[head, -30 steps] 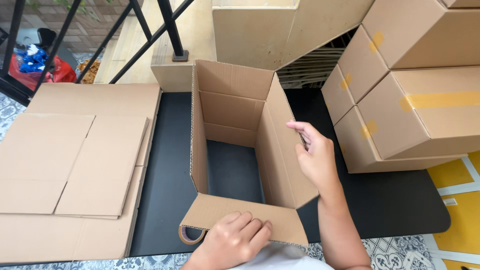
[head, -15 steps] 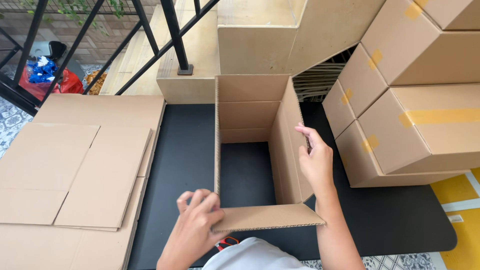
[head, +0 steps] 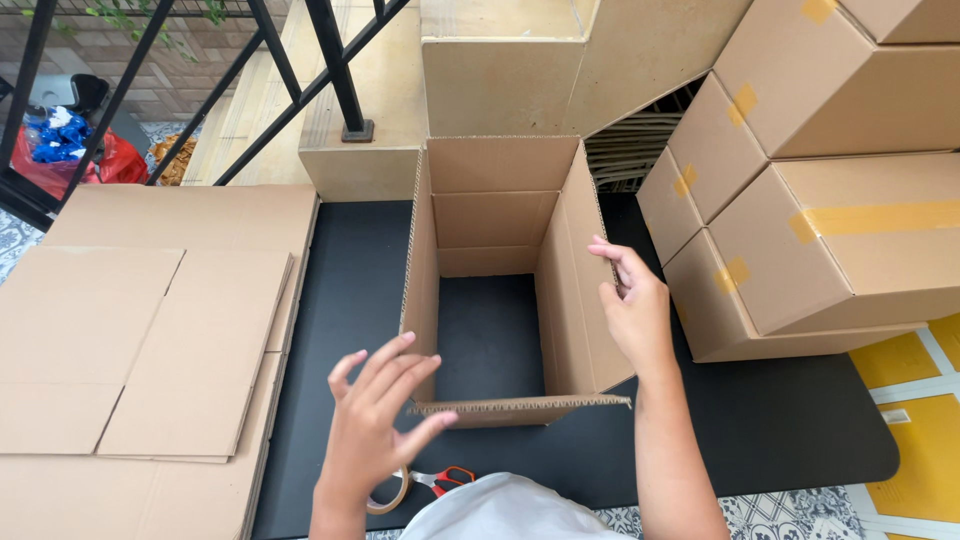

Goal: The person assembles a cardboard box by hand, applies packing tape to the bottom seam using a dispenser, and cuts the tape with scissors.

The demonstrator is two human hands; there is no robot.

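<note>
An open brown cardboard box [head: 500, 200] stands upright on a black mat [head: 340, 290], open at top and bottom so the mat shows through it. My right hand [head: 630, 305] grips the box's right wall near its top edge. My left hand [head: 375, 420] hovers with spread fingers at the box's near left corner, fingertips just touching or close to the near flap [head: 520, 407]. That near flap is folded level.
Flattened cardboard sheets [head: 140, 340] lie stacked at the left. Taped shut boxes [head: 830, 230] are piled at the right. A tape roll [head: 390, 493] and red-handled scissors [head: 450, 480] lie on the mat near me. Black railing [head: 330, 70] and steps stand behind.
The box was squared up and turned straight. My left hand let go of the near flap and opened. My right hand stayed on the right wall.
</note>
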